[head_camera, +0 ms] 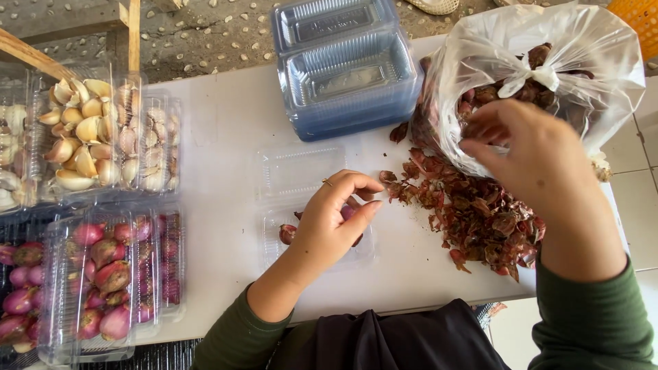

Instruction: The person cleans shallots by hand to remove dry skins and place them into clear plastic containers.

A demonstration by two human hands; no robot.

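Observation:
My left hand [332, 223] hovers over an open clear clamshell box [301, 173] on the white table [226, 130], fingers curled around a small shallot; one shallot [288, 233] lies in the box's near half. My right hand [531, 161] reaches into the mouth of a clear plastic bag [603, 75] of dark red shallots, fingers pinched among them; whether it holds one I cannot tell. A heap of reddish-brown shallot skins [473, 212] lies between the bag and the box.
A stack of empty clear clamshell boxes [346, 75] stands at the table's far edge. At left stand filled boxes of garlic cloves [82, 133] and of red shallots [110, 274]. Pebbled ground lies beyond the table, tiled floor at right.

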